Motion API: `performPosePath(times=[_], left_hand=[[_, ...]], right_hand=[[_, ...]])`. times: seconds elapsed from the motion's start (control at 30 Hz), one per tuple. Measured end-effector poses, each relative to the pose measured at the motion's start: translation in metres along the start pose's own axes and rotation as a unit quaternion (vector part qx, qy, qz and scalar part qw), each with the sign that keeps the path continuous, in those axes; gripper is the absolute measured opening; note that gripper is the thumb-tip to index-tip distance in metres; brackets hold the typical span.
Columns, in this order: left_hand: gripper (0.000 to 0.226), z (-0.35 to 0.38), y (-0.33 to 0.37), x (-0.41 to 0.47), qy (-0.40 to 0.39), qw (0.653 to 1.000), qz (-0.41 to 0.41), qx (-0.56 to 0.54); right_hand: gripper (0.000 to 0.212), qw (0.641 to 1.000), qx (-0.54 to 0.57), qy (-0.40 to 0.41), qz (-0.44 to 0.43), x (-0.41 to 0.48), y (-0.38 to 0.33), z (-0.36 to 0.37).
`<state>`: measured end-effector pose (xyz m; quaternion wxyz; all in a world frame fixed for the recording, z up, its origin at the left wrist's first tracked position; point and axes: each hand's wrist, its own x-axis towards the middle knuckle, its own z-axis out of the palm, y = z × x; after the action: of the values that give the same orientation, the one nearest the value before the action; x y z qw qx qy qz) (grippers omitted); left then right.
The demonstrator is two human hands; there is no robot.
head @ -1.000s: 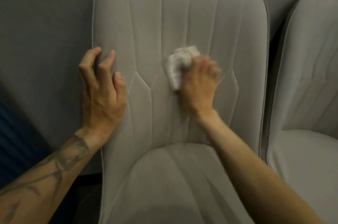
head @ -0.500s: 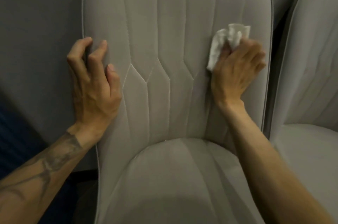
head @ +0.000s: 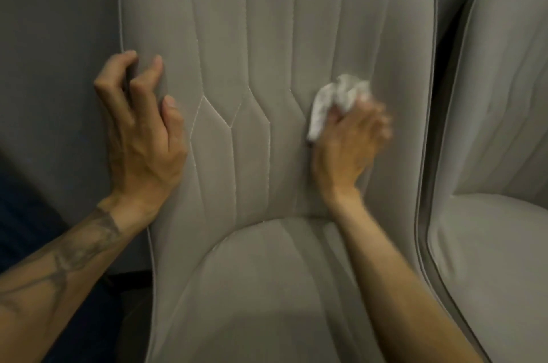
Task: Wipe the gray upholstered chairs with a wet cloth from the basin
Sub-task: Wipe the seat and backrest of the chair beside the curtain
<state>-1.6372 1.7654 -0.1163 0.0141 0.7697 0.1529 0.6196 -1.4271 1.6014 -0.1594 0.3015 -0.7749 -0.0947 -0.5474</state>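
A big gray chair point(head: 267, 51) fills the middle of the frame. Its back has long sewn lines running down it, and some lines bend into pointy shapes near the middle. The soft seat point(head: 267, 288) curves out at the bottom of the frame.

The left hand point(head: 142, 137) is at the left side of the frame. It rests on the left edge of the chair back. Its fingers point(head: 154, 69) are bent and spread a little, and the tips press on the fabric. It holds nothing but the chair edge. The arm below it has dark drawings on the skin and reaches in from the lower left corner.

The right hand point(head: 350, 137) is right of the middle of the frame, against the right part of the chair back. It is blurry. It is closed around a white cloth point(head: 335, 101). The cloth is crumpled up, and most of it sticks out above and to the left of the fingers. The cloth touches the chair back. The right arm comes in from the lower right corner and crosses over the seat.

A second gray chair point(head: 498, 125) stands just beside the first one, at the right edge of the frame. A dark gap runs between the two chairs. A flat gray wall point(head: 53, 21) is behind the chairs on the left.
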Motion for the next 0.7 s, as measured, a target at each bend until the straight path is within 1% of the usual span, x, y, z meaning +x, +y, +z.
performPosePath(times=[0.03,0.1,0.13,0.17,0.2,0.23,0.27,0.3,0.33,0.37,0.4,0.47,0.53,0.57,0.6,0.63,0.67,0.7], left_hand=[[0.037,0.000,0.001,0.000,0.001,1.000,0.001,-0.002],[0.037,0.000,-0.002,0.000,0.000,1.000,-0.001,0.003],[0.037,-0.001,-0.002,-0.001,-0.003,1.000,-0.001,0.003],[0.037,-0.001,-0.002,0.000,-0.004,1.000,-0.001,0.001],[0.037,-0.001,-0.001,0.000,-0.003,1.000,-0.002,0.000],[0.037,-0.001,-0.001,0.000,0.000,1.000,-0.005,0.002],[0.038,-0.001,-0.003,0.000,0.001,1.000,-0.008,0.004],[0.038,-0.002,-0.003,-0.001,-0.001,1.000,-0.010,0.003],[0.038,-0.003,-0.001,-0.002,-0.002,1.000,-0.013,-0.001],[0.039,-0.003,0.000,-0.002,-0.002,1.000,-0.014,-0.005],[0.040,-0.004,0.000,-0.005,-0.007,1.000,-0.012,-0.010],[0.042,-0.008,-0.004,-0.013,-0.033,0.999,-0.002,-0.022],[0.044,-0.015,-0.011,-0.025,-0.067,0.997,0.004,-0.033],[0.045,-0.020,-0.015,-0.031,-0.078,0.996,0.006,-0.035],[0.045,-0.023,-0.017,-0.037,-0.083,0.996,0.008,-0.033],[0.046,-0.026,-0.019,-0.042,-0.085,0.996,0.008,-0.028],[0.046,-0.028,-0.020,-0.047,-0.087,0.996,0.002,-0.024],[0.046,-0.028,-0.020,-0.051,-0.086,0.996,-0.004,-0.024]], right_hand=[[0.032,0.998,0.038,-0.046,-0.034,-0.030,-0.014,-0.005],[0.024,0.976,0.120,-0.138,-0.116,-0.076,-0.030,-0.017],[0.021,0.966,0.142,-0.155,-0.149,-0.079,-0.025,-0.017],[0.020,0.967,0.136,-0.141,-0.163,-0.067,-0.014,-0.014],[0.020,0.975,0.107,-0.112,-0.157,-0.049,-0.003,-0.008],[0.021,0.987,0.076,-0.075,-0.117,-0.029,0.005,-0.001],[0.023,0.996,0.061,-0.041,-0.043,-0.013,0.004,0.002],[0.026,0.998,0.057,-0.021,0.032,-0.004,-0.005,0.001],[0.030,0.994,0.056,-0.018,0.089,-0.007,-0.023,-0.002],[0.035,0.991,0.071,-0.036,0.112,-0.023,-0.050,-0.008],[0.037,0.987,0.109,-0.075,0.093,-0.046,-0.077,-0.018],[0.028,0.971,0.189,-0.145,-0.023,-0.093,-0.118,-0.040],[0.020,0.954,0.222,-0.168,-0.110,-0.101,-0.115,-0.045],[0.022,0.957,0.211,-0.154,-0.131,-0.085,-0.100,-0.038],[0.025,0.966,0.182,-0.135,-0.126,-0.066,-0.086,-0.029],[0.025,0.978,0.160,-0.112,-0.076,-0.045,-0.078,-0.020],[0.024,0.984,0.154,-0.089,0.005,-0.024,-0.074,-0.015],[0.026,0.982,0.162,-0.071,0.068,-0.013,-0.079,-0.014]])
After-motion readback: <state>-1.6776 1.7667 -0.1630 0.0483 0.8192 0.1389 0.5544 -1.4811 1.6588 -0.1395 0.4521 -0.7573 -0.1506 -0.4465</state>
